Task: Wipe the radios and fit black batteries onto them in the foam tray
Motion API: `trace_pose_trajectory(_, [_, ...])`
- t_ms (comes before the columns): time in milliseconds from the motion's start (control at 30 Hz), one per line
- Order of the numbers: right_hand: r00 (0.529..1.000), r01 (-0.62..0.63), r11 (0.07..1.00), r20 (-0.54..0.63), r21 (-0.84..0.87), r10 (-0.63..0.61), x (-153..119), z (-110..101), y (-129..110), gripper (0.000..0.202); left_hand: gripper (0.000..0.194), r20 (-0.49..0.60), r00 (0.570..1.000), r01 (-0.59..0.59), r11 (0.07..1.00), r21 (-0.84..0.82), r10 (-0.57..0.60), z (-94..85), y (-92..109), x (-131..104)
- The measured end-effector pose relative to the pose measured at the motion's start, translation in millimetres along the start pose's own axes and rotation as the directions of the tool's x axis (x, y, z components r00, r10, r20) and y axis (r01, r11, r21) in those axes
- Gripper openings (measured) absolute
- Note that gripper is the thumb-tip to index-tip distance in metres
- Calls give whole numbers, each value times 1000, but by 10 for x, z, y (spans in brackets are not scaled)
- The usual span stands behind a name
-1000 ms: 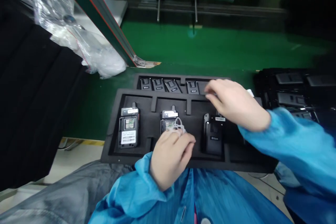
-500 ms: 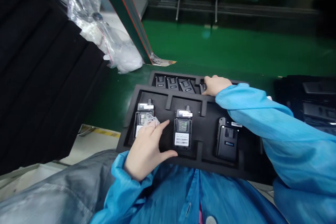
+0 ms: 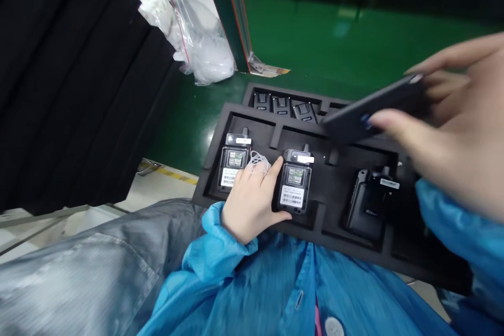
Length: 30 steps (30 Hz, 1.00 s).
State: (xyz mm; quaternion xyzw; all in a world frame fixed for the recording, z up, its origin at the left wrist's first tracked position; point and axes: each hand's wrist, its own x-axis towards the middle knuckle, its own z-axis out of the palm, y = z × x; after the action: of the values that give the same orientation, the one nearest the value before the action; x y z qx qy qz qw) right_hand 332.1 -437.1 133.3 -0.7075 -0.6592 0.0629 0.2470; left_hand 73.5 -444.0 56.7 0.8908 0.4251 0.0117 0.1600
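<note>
My right hand (image 3: 452, 110), raised over the right part of the black foam tray (image 3: 208, 168), grips a flat black battery pack (image 3: 350, 121) with a small blue mark; motion blurs it. Spread out on the tray, my left hand (image 3: 252, 202) has its index finger and thumb at the left side of a handheld radio (image 3: 295, 181) whose back is open, showing its slots and a barcode label. A thin white looped cord (image 3: 259, 163) lies at its fingertips. Left of that hand sits another open-backed radio (image 3: 235, 163). On the right, a radio (image 3: 368, 205) has its black back on.
Behind lies a second foam tray (image 3: 252, 89) with several black battery packs (image 3: 281, 106). Stacked black foam (image 3: 79, 89) fills the left. Clear plastic bags (image 3: 212, 58) hang beside a green metal post (image 3: 232, 10). The floor is green.
My right hand has lifted a battery pack from the back tray and brought it up and right, toward the camera. My left hand stays over the tray. The view has shifted.
</note>
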Motion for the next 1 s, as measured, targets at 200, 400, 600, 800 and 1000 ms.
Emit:
trace_pose_trajectory(200, [795, 3, 940, 569, 342, -210, -318, 471, -333, 33, 109, 14, 1000, -19, 1000, -19, 19, 17, -21, -7])
trace_pose_trajectory(400, [788, 118, 946, 551, 303, -275, -312, 667, -288, 33, 109, 6, 999, -31, 999, -19, 31, 19, -36, 0])
trace_pose_trajectory(600, [838, 198, 934, 443, 298, -318, -424, 784, -309, 30, 106, -1, 1000, -22, 1000, -16, 22, 47, -32, 4])
trace_pose_trajectory(800, [896, 325, 941, 349, -94, -275, -589, 827, -383, 31, 101, 13, 1000, -14, 1000, -23, 14, 26, -15, -16])
trace_pose_trajectory(1000, [878, 412, 894, 337, -176, -339, -655, 857, -418, 32, 98, 21, 1000, -9, 1000, -21, 10, 30, -12, -3])
